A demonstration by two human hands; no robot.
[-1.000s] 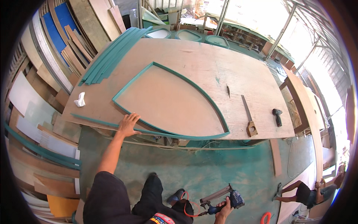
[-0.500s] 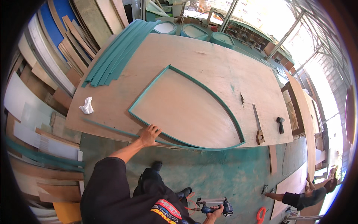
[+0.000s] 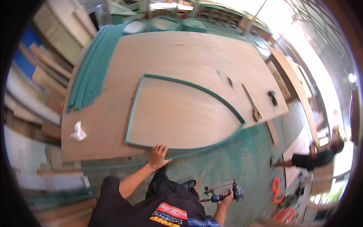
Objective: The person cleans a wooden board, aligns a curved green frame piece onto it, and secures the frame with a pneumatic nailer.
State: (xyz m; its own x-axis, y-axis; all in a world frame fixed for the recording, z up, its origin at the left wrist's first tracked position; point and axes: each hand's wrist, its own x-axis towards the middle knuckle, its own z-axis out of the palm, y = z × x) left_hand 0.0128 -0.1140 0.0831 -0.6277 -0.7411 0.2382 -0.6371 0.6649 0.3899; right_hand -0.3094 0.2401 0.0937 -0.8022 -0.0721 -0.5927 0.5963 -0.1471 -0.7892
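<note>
Left hand [image 3: 158, 157]: fingers over the near edge of the pointed teal frame [image 3: 223, 101] on the counter [image 3: 151, 49]; grip unclear. Right hand [image 3: 227, 198]: gripping the nail gun [image 3: 238, 192]; muzzle should stay clear of fingers.

Strong daylight from the upper right burns out the shed's open side [image 3: 321, 64]; the desk [image 3: 181, 56] is bright, with soft shadows. Motion blur smears the boards [image 3: 47, 80] and softens the nail gun [image 3: 237, 192]. Fisheye distortion bends the outer edges into black.
</note>
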